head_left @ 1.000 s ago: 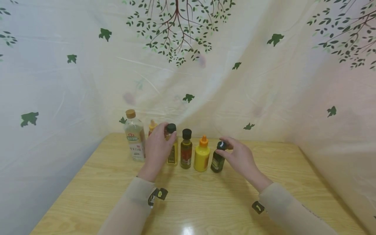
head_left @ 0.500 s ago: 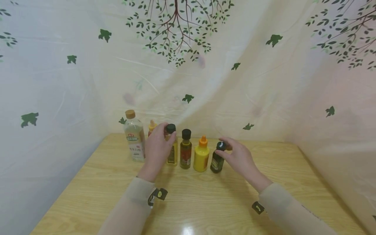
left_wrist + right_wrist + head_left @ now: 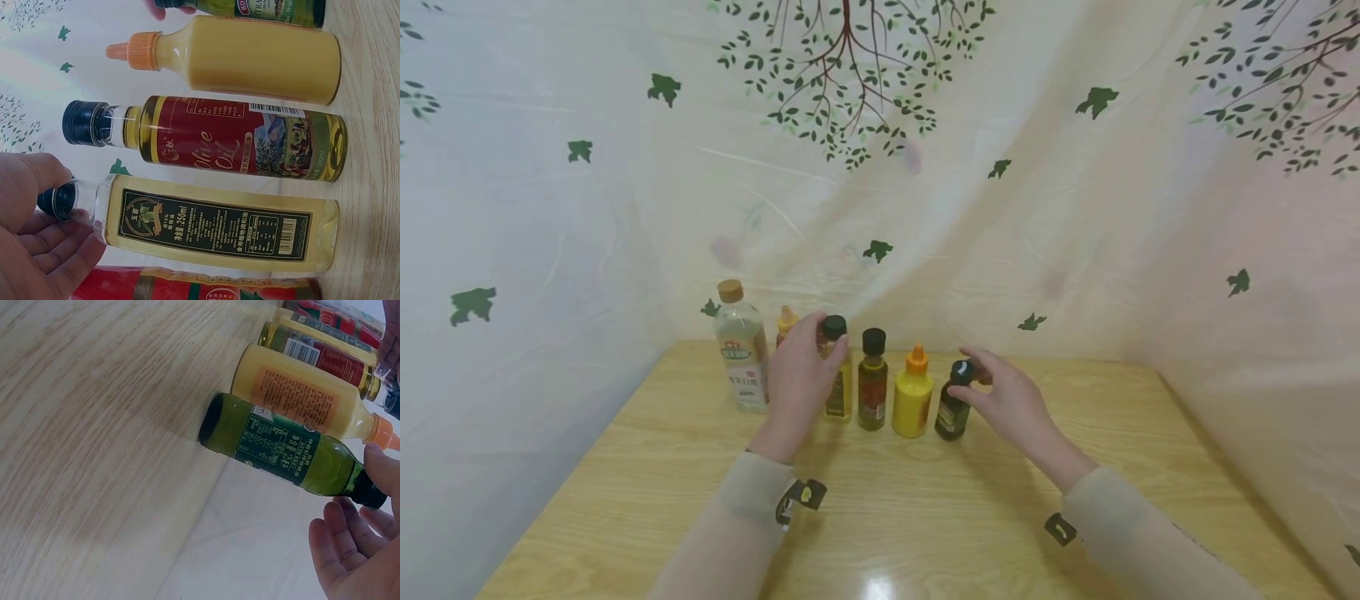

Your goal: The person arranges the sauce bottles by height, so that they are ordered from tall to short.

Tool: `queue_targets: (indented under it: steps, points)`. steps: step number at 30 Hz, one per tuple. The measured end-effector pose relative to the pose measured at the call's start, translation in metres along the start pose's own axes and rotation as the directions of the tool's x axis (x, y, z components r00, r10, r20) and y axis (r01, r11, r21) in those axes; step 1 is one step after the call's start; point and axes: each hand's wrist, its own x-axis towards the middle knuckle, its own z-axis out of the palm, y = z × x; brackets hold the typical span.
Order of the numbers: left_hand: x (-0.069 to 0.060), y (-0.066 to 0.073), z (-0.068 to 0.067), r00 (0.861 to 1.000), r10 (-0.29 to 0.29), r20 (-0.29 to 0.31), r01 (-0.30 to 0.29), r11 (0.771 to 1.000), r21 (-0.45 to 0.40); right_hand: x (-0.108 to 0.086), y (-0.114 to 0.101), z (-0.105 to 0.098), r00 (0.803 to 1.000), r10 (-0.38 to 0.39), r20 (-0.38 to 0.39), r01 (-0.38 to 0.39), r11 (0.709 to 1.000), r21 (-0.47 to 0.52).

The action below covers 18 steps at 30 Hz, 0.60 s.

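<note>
In the head view, my left hand (image 3: pixel 800 375) pinches the black-capped neck of a clear oil bottle (image 3: pixel 212 225) with a black and gold label. To the far right of the row, my right hand (image 3: pixel 1011 396) grips the cap of a small dark green oil bottle (image 3: pixel 281 450) between thumb and fingers. Between the two hands stand an olive oil bottle (image 3: pixel 872 392) with a red label and a yellow squeeze bottle (image 3: pixel 912 404) with an orange nozzle. All of these bottles stand upright on the table.
Left of my left hand stands a large vinegar bottle (image 3: pixel 743 367) with a brown cap. A red bottle (image 3: pixel 200 284) is partly hidden behind that hand. The row lines the back of the wooden table (image 3: pixel 880 508), before a leaf-printed curtain (image 3: pixel 1075 233).
Both hands keep their holds and the bottles stay in place. The whole head view shifts very slightly to the left.
</note>
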Motion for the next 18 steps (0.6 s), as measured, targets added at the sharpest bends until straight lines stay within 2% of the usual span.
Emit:
queue_targets:
  steps: [7,15,18]
  points:
    - [0.000,-0.001,-0.001,1.000,-0.015,0.010,0.015,1.000,-0.001,-0.004,0.001,-0.001,1.000,-0.030,-0.002,0.030,0.999,-0.019]
    - [0.001,-0.001,-0.006,0.993,-0.094,0.068,0.097,0.994,-0.045,-0.011,0.002,-0.005,0.996,-0.087,-0.027,0.086,0.995,-0.054]
    - [0.000,0.001,-0.012,0.993,-0.095,0.075,0.098,0.994,-0.037,-0.016,0.002,-0.006,0.992,-0.115,-0.046,0.111,0.989,-0.098]
